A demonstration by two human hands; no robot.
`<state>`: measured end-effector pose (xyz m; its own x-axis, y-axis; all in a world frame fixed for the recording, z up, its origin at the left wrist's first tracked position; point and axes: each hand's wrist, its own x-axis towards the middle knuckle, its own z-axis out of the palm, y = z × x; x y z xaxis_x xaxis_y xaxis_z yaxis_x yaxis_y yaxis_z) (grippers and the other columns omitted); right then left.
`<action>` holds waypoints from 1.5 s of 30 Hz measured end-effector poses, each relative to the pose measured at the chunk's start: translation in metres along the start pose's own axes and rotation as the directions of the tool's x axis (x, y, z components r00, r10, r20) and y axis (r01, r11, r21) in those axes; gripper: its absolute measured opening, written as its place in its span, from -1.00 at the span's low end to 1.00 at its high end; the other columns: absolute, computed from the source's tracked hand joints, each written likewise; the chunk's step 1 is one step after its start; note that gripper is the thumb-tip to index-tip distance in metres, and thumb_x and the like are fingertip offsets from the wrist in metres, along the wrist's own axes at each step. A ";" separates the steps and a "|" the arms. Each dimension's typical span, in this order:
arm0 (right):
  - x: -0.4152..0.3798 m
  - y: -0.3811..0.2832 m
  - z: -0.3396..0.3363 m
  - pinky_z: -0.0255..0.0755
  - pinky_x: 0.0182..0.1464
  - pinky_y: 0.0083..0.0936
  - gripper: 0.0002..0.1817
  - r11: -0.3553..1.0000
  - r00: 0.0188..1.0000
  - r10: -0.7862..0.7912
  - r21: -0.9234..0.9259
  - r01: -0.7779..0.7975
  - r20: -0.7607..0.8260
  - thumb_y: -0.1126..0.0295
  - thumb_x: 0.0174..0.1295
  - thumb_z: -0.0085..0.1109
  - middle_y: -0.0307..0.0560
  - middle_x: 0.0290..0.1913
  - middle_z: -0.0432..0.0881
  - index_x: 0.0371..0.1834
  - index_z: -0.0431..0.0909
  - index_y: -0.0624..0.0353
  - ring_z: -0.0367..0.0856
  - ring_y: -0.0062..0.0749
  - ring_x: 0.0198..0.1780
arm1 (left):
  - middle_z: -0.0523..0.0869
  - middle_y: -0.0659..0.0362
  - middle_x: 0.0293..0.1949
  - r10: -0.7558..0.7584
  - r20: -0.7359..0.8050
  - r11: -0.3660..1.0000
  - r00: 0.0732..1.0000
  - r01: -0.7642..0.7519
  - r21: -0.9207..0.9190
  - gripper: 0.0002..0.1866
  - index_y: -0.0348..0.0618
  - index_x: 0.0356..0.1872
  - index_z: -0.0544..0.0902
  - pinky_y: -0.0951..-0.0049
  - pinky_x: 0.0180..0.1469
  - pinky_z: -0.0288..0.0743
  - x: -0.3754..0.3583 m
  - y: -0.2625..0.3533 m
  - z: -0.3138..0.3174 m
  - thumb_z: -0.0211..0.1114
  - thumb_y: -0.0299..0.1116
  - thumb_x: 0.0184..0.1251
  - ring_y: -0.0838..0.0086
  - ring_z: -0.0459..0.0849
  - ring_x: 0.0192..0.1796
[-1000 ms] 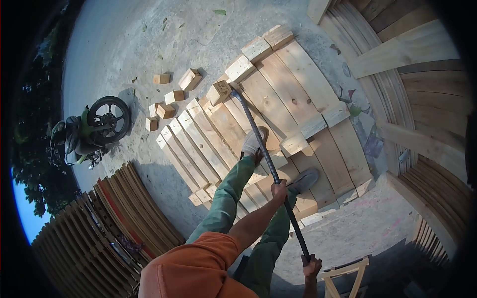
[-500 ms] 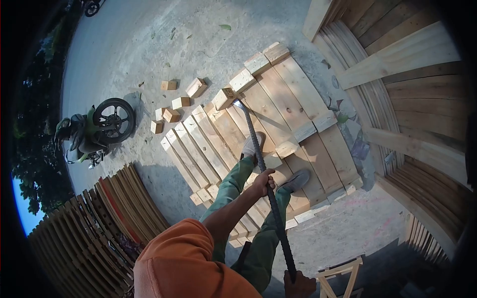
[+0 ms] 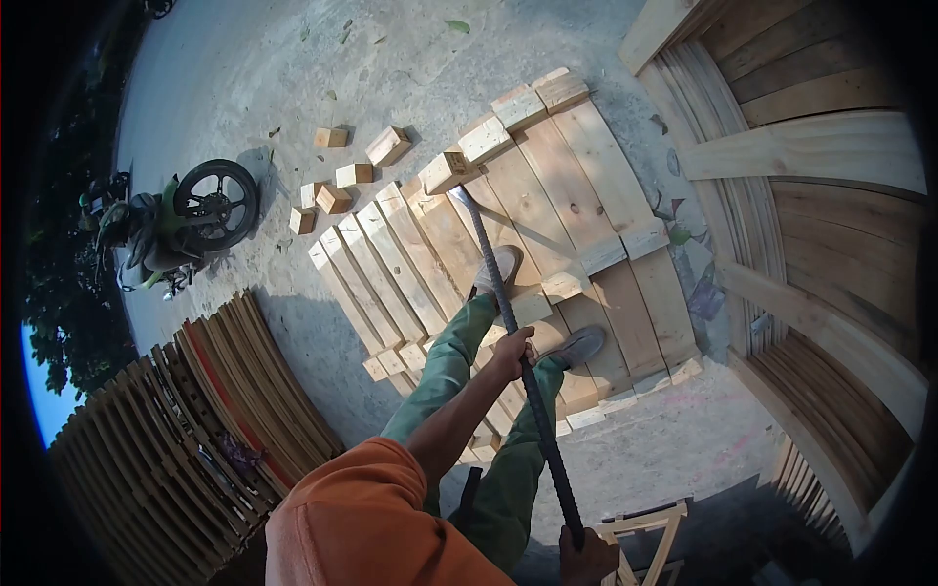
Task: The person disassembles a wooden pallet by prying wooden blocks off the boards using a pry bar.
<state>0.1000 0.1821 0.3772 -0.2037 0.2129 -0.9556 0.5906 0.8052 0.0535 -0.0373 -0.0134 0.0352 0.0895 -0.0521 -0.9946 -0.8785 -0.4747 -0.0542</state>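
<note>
My left hand (image 3: 511, 354) is wrapped round the middle of a long ribbed metal pry bar (image 3: 537, 405). Lower down, at the bottom of the view, my right hand (image 3: 588, 559) grips the bar's near end. The bar's shiny flattened tip lies against or just beside a wooden block (image 3: 445, 173) at the edge of a wooden pallet (image 3: 576, 186); contact is hard to make out. This block sits skewed from the row of blocks (image 3: 486, 140) beside it. Both my feet, in grey shoes (image 3: 584, 346), stand on the pallet's boards.
Several loose wooden blocks (image 3: 354, 175) lie on the concrete left of the pallet. A motorbike (image 3: 166, 227) is parked further left. Stacked pallets (image 3: 161, 430) fill the lower left, and large wooden crates or pallets (image 3: 811, 146) stand at the right. A small wooden frame (image 3: 650, 532) is at the bottom.
The bar's tip has shifted slightly left and toward me relative to the skewed block. Both hands keep their hold. The whole view has shifted a little.
</note>
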 end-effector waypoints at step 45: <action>-0.219 -0.229 -0.148 0.43 -0.54 -0.33 -0.63 0.861 0.487 -0.504 -0.456 0.223 -0.714 -0.01 0.15 0.12 -0.11 -0.70 0.55 -0.28 0.44 0.08 0.58 -0.22 -0.66 | 0.53 -0.05 0.01 0.341 0.840 -0.041 -0.422 -0.899 -0.435 -0.45 -0.24 0.20 0.29 0.33 0.13 0.37 -0.722 0.216 -0.044 0.23 -0.24 0.27 0.30 0.48 0.12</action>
<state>-0.1060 0.0329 0.6170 -0.9539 0.0928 -0.2854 0.1073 0.9936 -0.0354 -0.2713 -0.1167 0.7456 -0.7318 0.5979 0.3270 0.1594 -0.3164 0.9351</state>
